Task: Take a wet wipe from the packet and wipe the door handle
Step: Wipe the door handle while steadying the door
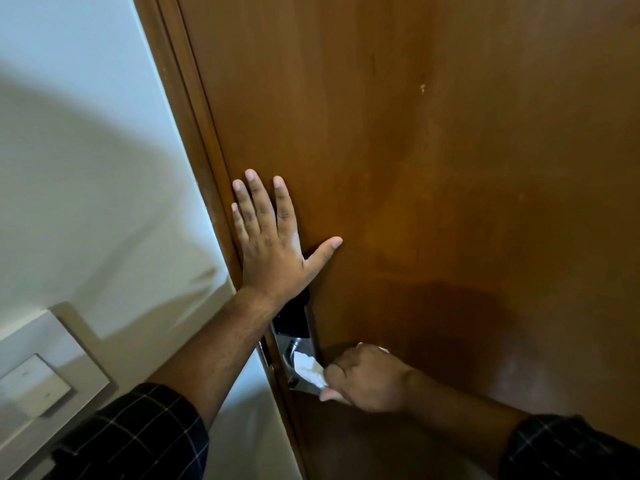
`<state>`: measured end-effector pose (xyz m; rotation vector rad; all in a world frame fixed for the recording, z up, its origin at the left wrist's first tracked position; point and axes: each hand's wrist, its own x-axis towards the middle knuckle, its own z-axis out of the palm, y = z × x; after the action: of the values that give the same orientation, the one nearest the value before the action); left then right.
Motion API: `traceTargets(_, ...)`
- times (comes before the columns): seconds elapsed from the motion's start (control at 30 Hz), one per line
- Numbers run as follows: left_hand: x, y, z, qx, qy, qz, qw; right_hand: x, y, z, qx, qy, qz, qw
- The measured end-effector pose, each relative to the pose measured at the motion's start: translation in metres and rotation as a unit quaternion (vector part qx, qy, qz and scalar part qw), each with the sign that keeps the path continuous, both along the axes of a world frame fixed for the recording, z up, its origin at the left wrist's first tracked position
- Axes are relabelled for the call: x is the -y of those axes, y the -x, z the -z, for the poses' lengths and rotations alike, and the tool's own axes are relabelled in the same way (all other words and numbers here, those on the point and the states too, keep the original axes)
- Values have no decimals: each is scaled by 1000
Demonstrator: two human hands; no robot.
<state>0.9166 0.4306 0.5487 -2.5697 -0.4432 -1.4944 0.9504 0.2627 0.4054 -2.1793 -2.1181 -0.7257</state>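
Observation:
My right hand (367, 377) is closed around a white wet wipe (309, 370) and presses it on the metal door handle (291, 355) at the door's left edge. The wipe covers most of the lever, so only part of the shiny plate shows. A black lock panel (292, 318) sits just above the handle. My left hand (272, 244) lies flat on the brown wooden door (433, 168) above the lock, fingers spread, holding nothing. The wipe packet is not in view.
The wooden door frame (187, 109) runs along the door's left side. A white wall (86, 168) lies beyond it, with a grey switch plate (41, 375) at the lower left. Both forearms wear dark checked sleeves.

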Motion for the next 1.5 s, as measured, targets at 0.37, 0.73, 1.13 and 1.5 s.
traceTargets(0.37,-3,-5,2,29,-9,5,1000,49,15,-17,-42,-80,63,994)
traceTargets(0.73,0,-2,1,26,0,13,1000,-22,37,17,33,-29,43,998)
traceTargets(1.13,1,1,1,13,9,21,1000,-86,60,3,50,114,127,984)
traceTargets(1.5,1,1,1,-1,6,12,1000,45,-4,31,100,-47,-7,994)
